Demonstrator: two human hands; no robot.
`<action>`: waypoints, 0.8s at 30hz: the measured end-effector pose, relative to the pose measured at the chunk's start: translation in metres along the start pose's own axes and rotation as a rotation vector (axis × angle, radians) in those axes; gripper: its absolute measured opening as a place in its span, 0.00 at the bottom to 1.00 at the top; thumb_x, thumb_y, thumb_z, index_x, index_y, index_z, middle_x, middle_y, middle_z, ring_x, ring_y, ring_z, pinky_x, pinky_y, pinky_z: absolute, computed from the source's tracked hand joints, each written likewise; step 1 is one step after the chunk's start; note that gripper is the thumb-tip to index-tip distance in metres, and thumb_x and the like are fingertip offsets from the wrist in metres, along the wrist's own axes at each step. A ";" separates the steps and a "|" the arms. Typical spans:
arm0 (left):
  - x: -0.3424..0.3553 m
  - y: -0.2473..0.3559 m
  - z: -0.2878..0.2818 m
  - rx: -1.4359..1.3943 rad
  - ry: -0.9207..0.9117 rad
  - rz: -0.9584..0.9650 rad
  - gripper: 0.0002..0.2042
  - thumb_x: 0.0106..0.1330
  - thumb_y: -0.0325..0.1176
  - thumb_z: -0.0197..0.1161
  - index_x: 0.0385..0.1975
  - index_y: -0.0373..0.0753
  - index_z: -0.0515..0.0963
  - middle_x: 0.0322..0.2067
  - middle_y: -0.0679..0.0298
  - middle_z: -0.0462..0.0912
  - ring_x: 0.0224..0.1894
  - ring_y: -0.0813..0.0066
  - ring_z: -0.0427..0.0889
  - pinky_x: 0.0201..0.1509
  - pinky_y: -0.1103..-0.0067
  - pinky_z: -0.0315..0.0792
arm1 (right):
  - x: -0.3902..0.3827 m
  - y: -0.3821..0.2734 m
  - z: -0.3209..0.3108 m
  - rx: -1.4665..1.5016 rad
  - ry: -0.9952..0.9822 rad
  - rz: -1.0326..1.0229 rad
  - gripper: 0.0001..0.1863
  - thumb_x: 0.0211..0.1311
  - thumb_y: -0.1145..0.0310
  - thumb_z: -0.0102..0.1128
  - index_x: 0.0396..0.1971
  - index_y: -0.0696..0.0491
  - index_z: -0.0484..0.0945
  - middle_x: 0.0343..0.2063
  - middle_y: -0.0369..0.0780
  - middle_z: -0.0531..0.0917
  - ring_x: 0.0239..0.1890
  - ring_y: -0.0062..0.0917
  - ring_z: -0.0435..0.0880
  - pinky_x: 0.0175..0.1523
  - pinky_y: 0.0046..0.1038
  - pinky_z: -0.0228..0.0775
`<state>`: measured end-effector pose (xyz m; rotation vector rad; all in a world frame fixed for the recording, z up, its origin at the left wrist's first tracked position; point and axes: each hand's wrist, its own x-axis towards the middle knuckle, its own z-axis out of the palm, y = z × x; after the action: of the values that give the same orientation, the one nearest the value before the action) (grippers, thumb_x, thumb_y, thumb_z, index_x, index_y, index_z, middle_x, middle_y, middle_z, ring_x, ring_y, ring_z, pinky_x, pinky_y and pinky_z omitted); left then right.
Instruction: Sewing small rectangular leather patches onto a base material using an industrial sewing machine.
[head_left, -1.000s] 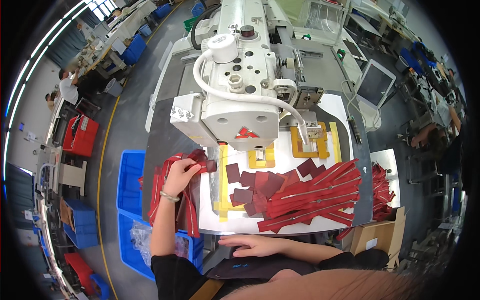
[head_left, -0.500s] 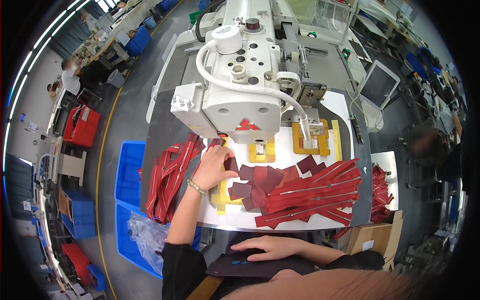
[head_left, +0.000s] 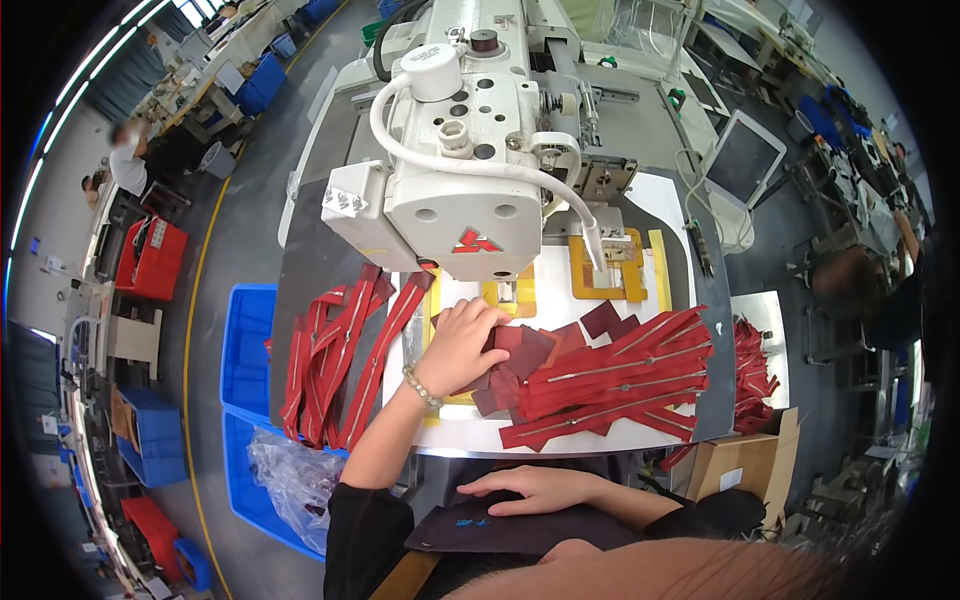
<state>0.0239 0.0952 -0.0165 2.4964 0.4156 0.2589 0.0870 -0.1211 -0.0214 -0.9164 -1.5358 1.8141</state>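
My left hand (head_left: pixel 463 345), with a beaded bracelet at the wrist, reaches over small dark red fabric squares (head_left: pixel 532 350) in front of the sewing machine head (head_left: pixel 460 215). Its thumb and fingers are apart, the fingertips at the edge of the squares. I see nothing gripped in it. Red zippers (head_left: pixel 620 385) with metal teeth lie in a fanned pile to the right, partly over the squares. More red zippers (head_left: pixel 335 350) lie to the left of the hand. My right hand (head_left: pixel 535 490) rests flat, fingers stretched, on a dark cloth (head_left: pixel 500 532) over my lap.
Yellow-framed clamps (head_left: pixel 607 293) sit under the machine. Blue bins (head_left: pixel 245 350) stand at the left, one with clear plastic film (head_left: pixel 290 465). At the right are another heap of red zippers (head_left: pixel 752 375), a cardboard box (head_left: pixel 735 465) and a screen (head_left: pixel 742 165).
My left hand has moved right and slightly nearer, away from a red zipper that now lies uncovered beside the left group, onto the fabric squares. My right hand stays put. The view shifted slightly.
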 end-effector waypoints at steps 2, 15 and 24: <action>0.003 -0.001 0.002 0.034 -0.042 0.000 0.19 0.48 0.37 0.70 0.41 0.44 0.74 0.39 0.63 0.70 0.44 0.62 0.69 0.50 0.68 0.61 | 0.001 -0.001 0.000 -0.005 -0.002 -0.013 0.28 0.67 0.63 0.52 0.65 0.51 0.60 0.57 0.45 0.72 0.58 0.28 0.73 0.62 0.29 0.63; 0.000 0.004 -0.028 -0.507 0.204 -0.193 0.04 0.59 0.26 0.61 0.32 0.34 0.76 0.25 0.62 0.76 0.27 0.75 0.75 0.31 0.81 0.68 | -0.013 -0.004 -0.010 0.013 0.032 -0.061 0.18 0.67 0.65 0.52 0.55 0.54 0.72 0.50 0.42 0.78 0.52 0.27 0.76 0.57 0.27 0.66; -0.040 0.056 -0.026 -0.335 0.315 -0.095 0.03 0.58 0.22 0.62 0.31 0.35 0.78 0.23 0.63 0.74 0.23 0.73 0.73 0.26 0.79 0.65 | -0.015 -0.014 -0.036 0.415 0.979 -0.221 0.12 0.64 0.73 0.56 0.45 0.58 0.71 0.28 0.32 0.74 0.26 0.09 0.71 0.30 0.13 0.62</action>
<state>-0.0077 0.0510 0.0333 2.1051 0.5656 0.6338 0.1250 -0.1099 -0.0091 -1.1166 -0.5866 1.1451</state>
